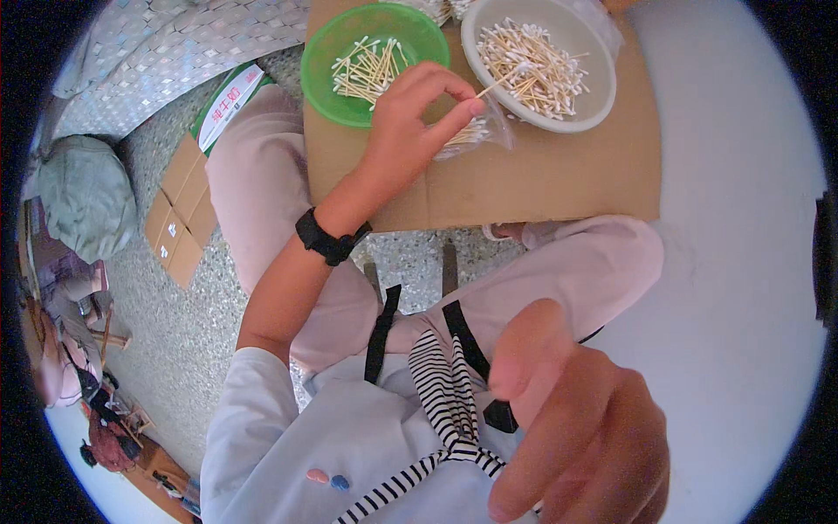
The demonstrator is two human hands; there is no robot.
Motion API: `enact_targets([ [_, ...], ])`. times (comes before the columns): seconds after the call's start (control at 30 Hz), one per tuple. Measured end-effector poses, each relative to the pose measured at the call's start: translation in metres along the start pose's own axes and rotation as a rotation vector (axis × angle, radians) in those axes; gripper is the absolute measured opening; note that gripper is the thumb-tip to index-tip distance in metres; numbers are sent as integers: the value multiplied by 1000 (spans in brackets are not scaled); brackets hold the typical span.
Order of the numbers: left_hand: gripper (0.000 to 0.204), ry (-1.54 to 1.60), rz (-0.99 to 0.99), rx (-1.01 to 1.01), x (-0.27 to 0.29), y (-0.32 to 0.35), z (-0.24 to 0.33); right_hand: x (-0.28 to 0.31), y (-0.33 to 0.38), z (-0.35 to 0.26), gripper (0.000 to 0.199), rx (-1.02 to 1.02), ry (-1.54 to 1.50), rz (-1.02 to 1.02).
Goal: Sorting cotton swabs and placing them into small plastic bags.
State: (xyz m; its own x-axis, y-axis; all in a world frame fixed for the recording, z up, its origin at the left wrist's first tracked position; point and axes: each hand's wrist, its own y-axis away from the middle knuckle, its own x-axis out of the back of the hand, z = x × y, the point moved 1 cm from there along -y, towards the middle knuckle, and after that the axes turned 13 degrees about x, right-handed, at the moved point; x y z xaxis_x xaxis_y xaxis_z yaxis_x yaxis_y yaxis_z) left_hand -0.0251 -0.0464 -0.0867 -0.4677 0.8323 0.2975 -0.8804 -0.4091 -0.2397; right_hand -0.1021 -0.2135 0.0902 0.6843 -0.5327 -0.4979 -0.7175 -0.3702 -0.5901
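Nearest: right hand (589,428), 5 o'clock, raised close to the lens, blurred; fingers loosely curled, thumb toward 11. Nothing visible in it, but the palm side is hidden, so can't tell if it has hold of anything. Behind it, black-and-white striped cloth tie (445,402) on a pale top.

Left forearm reaches up from 7 o'clock, black wristwatch (327,237) on it, to the left hand (428,113) at 12. Thumb and forefinger nearly together, seemingly pinching one cotton swab (496,86); its stick points toward 2, up to the grey bowl's near rim. Just beside the thumb, toward 5: clear plastic bag (497,135) with swabs inside, lying on a brown cardboard sheet (559,183). Whether its mouth is open, can't tell.

Beyond: green plastic bowl (319,65), 11–12 o'clock, smaller swab pile; grey bowl (602,83), 1 o'clock, bigger pile.

Doing it well, my judgement: grip the bare shaft, off the cotton heads; light pressure, thin sticks probably snap. Lift clear of the rim so neighbours don't get dragged out. Right hand would help more lowered, steadying the bag.

Far: opened cardboard piece (188,205) on the floor, 9–10; another person (112,444), 8, too small for detail.
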Motion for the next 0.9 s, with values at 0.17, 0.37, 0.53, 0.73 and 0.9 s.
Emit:
enact_targets([
  [0.17,14,-9,2,2,0,1,1,4,7,3,3,225,150,19],
  [0.37,13,-14,4,-6,4,0,-1,18,-1,7,8,159,154,-106],
  [0.53,13,7,3,-18,1,-1,-1,52,9,0,21,32,8,-463],
  [0.73,13,-8,8,-18,3,0,1,37,-4,11,7,169,44,-35],
  [0.9,14,-11,14,-43,-4,-1,1,45,-15,20,13,110,198,54],
])
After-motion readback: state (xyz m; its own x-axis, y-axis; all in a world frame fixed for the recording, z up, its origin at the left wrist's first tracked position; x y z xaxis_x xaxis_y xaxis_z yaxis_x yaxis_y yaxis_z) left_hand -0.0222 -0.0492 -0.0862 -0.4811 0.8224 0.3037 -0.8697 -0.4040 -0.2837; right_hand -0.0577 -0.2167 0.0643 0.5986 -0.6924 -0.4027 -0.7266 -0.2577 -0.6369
